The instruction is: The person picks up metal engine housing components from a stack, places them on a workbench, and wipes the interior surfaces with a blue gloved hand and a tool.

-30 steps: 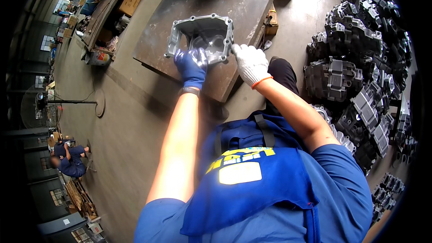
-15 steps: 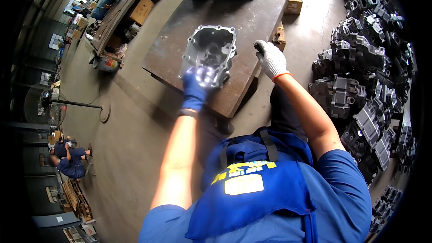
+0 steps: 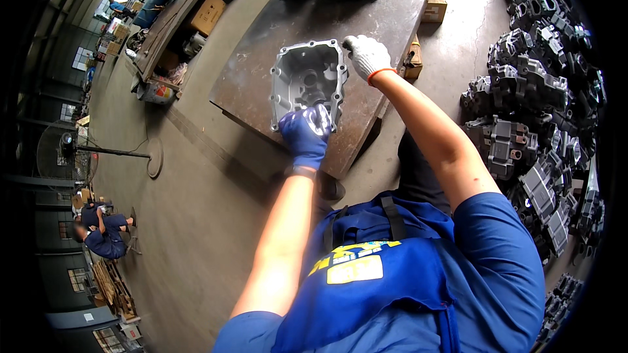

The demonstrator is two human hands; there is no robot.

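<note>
The metal case (image 3: 309, 78) sits on the bench (image 3: 252, 65) open side up, probably so its rim (image 3: 307, 46) is easy to reach. The left hand (image 3: 305, 134) has its fingers hooked over the six o'clock edge, gripping it, seemingly as a steadying hold. The right hand's (image 3: 369, 59) fingers curl just beside one o'clock (whether closed on anything, I cannot tell).

A grey concrete floor (image 3: 196, 235) spreads beneath a dark-topped table (image 3: 245, 85), turning pale and bright at upper right. A long workbench (image 3: 171, 16) with a lower shelf stands at upper left. A pedestal fan (image 3: 121, 152) stands near the dark left wall (image 3: 52, 287), where at least 4 windows (image 3: 82, 59) glow with light.
</note>
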